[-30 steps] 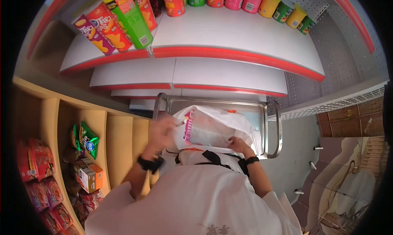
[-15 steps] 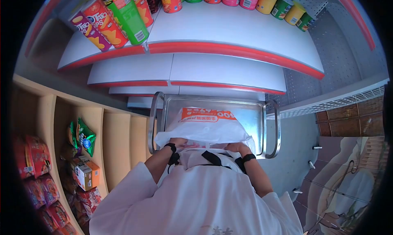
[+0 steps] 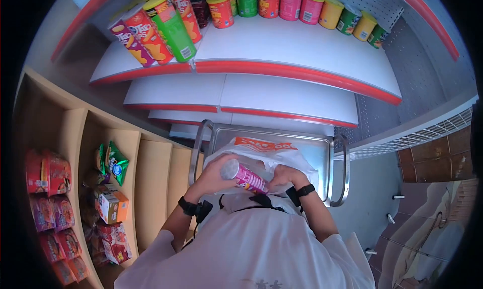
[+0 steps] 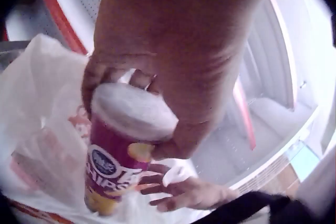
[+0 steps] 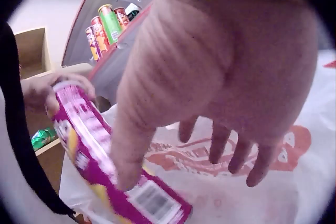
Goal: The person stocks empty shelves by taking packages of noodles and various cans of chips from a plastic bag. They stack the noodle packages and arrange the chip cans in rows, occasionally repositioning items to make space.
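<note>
My left hand (image 3: 214, 175) grips a purple chips can (image 3: 247, 179) near its pale-lidded end, over the near side of a white plastic bag (image 3: 302, 163) with orange print. The can tilts, its other end lying toward my right hand (image 3: 286, 176). In the left wrist view, fingers and thumb wrap the can (image 4: 113, 153) just under the lid, and the right hand (image 4: 194, 193) has its fingers spread beside it. The right wrist view shows the right thumb over the can (image 5: 94, 145), contact uncertain, and the other fingers extended above the bag (image 5: 236, 198).
The bag lies on a metal cart tray (image 3: 324, 181) with a raised handle (image 3: 345, 173) at each side. Beyond stands a white shelf (image 3: 297, 47) with red edging and several chips cans (image 3: 171, 27). Wooden shelving (image 3: 151, 183) with packaged food is on the left.
Half a second ago both hands were at the bag's near edge with no can visible in them. Now the left hand holds the purple can above the bag, and the head view has shifted slightly.
</note>
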### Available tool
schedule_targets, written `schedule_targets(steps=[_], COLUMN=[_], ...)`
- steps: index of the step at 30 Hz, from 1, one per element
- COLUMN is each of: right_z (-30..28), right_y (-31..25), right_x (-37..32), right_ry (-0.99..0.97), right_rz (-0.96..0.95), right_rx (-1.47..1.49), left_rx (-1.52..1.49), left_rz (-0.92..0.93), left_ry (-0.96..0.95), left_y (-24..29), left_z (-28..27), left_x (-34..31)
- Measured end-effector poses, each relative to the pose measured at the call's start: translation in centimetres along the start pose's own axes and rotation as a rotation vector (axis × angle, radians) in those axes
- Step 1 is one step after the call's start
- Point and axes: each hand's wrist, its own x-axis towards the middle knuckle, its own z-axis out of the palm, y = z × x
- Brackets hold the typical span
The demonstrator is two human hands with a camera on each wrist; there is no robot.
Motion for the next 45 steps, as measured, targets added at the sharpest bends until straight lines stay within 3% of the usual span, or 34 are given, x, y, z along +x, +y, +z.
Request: schedule_targets(steps=[1,2,3,5,6,7,8,9,12,14,16,18,20,21,22,24,27,29,31,35,45], right_z=[-0.3,-0.7,-1.3,-0.5,-0.2,-0.6,-1.4,-2.2,-4.1,-3.9,-3.4,-3.6,-3.6,-2.9,-1.9,-1.4,0.5,1.7,2.9,3.6,2.2], right_y=[-1.4,-2.9,-4.8,-7.3,-7.9,-9.5,-11.4,-13.2,-17.2,-16.8,-15.6,-13.2,-9.9,-6.8,-4.1,-2.1,2.6,3.4,4.8,6.2,7.6], right_x=[-0.1,-0.2,-0.1,0.0,0.4,0.6,0.3,0.0,-0.3,0.1,0.0,-0.4,-1.0,-0.9,-1.3,-2.9,-3.9,-4.7,-5.1,-6.1,-6.6], right_ry=[-0.004,-0.155,-0.309,-0.316,-0.321,-0.333,-0.217,-0.096,0.023,0.039,0.299,0.322,0.186,0.204,0.218,0.163,0.115,0.147,0.146,0.193,0.32], right_rz=[-0.018,-0.07,-0.127,-0.27,-0.315,-0.336,-0.324,-0.307,-0.287,-0.361,-0.543,-0.521,-0.181,-0.123,-0.063,0.123,0.269,0.352,0.398,0.45,0.475], right_rx=[-0.002,0.17,0.333,0.546,0.649,0.643,0.531,0.419,0.214,0.218,0.097,0.092,0.096,0.045,-0.003,-0.071,-0.001,-0.007,-0.02,0.072,0.156], left_rx=[-0.133,-0.117,-0.356,-0.702,-0.678,-0.867,-1.062,-0.824,-0.91,-0.861,-0.684,-0.432,-0.33,-0.249,-0.141,-0.201,-0.063,-0.028,0.031,0.016,0.051], left_rz=[-0.074,-0.079,-0.081,-0.033,-0.028,-0.076,-0.123,-0.058,-0.092,-0.063,-0.115,0.032,0.168,0.219,0.274,0.279,0.241,0.212,0.051,0.106,0.025], left_ry=[0.022,0.037,0.153,0.327,0.348,0.451,0.548,0.416,0.315,0.382,0.618,0.806,1.048,1.136,1.16,1.167,1.177,1.186,1.168,1.06,0.971], left_y=[0.2,0.4,0.5,-0.2,-1.5,-2.9,-3.5,-3.2,-1.1,-2.2,-2.6,0.0,0.3,-0.6,-2.5,-4.4,-4.7,-5.3,-6.6,-9.2,-8.9], left_z=[-0.5,-0.8,-1.2,-2.1,-1.9,-1.4,-0.7,0.0,2.1,0.8,-3.0,-9.4,-15.9,-19.4,-23.4,-29.4,-34.1,-35.7,-36.7,-37.0,-37.5], left_x=[-0.4,-0.9,-1.2,-1.6,-1.8,-1.9,-2.2,-2.7,-3.1,-2.9,-1.8,0.1,1.9,2.9,3.9,5.7,8.2,9.5,10.5,12.1,13.3])
